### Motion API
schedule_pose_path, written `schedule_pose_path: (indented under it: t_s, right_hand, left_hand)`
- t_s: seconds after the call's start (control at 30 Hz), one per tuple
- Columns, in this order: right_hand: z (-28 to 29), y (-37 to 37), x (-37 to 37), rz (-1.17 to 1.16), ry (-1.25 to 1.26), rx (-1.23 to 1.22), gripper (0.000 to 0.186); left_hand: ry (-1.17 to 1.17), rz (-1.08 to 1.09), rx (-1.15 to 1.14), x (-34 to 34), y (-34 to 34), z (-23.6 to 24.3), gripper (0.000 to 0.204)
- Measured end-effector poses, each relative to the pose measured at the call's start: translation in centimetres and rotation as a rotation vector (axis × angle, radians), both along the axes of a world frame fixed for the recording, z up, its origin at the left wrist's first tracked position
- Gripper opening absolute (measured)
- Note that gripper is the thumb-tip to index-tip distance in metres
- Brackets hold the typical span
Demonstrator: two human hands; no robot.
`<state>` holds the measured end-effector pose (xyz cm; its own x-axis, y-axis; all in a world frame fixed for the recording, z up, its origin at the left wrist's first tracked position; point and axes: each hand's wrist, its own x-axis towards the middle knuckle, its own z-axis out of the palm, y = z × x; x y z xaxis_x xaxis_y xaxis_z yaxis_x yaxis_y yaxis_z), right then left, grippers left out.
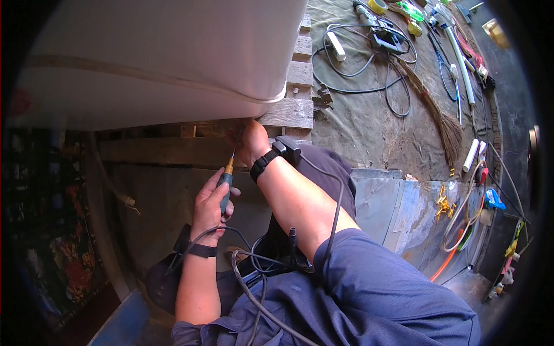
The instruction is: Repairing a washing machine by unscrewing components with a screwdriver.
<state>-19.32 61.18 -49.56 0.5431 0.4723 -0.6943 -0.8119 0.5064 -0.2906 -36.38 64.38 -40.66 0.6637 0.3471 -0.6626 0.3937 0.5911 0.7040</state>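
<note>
My left hand is closed round the green and yellow handle of a screwdriver. Its thin shaft points up toward the lower edge of a large white appliance, and the tip is hard to make out. Beside that shaft, my right hand reaches to the appliance's underside near its rounded corner. The right fingers are mostly hidden, so whether they grip anything does not show. Black straps with small devices and cables sit on both wrists.
Wooden pallet slats lie under the appliance. To the right, a grey cloth carries a corded power tool, a straw broom and a racket. Loose black cable crosses my lap. Several brass-coloured pieces lie farther right.
</note>
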Motion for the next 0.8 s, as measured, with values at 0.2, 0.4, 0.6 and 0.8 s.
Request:
schedule_pose_path:
  t_s: [0.2,0.4,0.6,0.8]
  right_hand:
    - [-0.5,0.1,0.0,0.002,-0.015,-0.018,0.022]
    - [-0.7,0.3,0.1,-0.04,0.012,-0.021,0.023]
    - [0.0,0.5,0.2,-0.065,0.024,0.002,0.02]
    - [-0.9,0.5,0.1,-0.113,-0.008,0.051,0.016]
  left_hand:
    - [-0.002,0.018,-0.024,0.2,0.2,0.0,0.041]
    - [-0.047,0.106,-0.193,-0.1,0.6,-0.3,0.042]
    - [-0.097,0.128,-0.331,-0.2,1.5,-0.4,0.044]
    - [-0.101,0.136,-0.483,-0.2,2.9,-1.1,0.046]
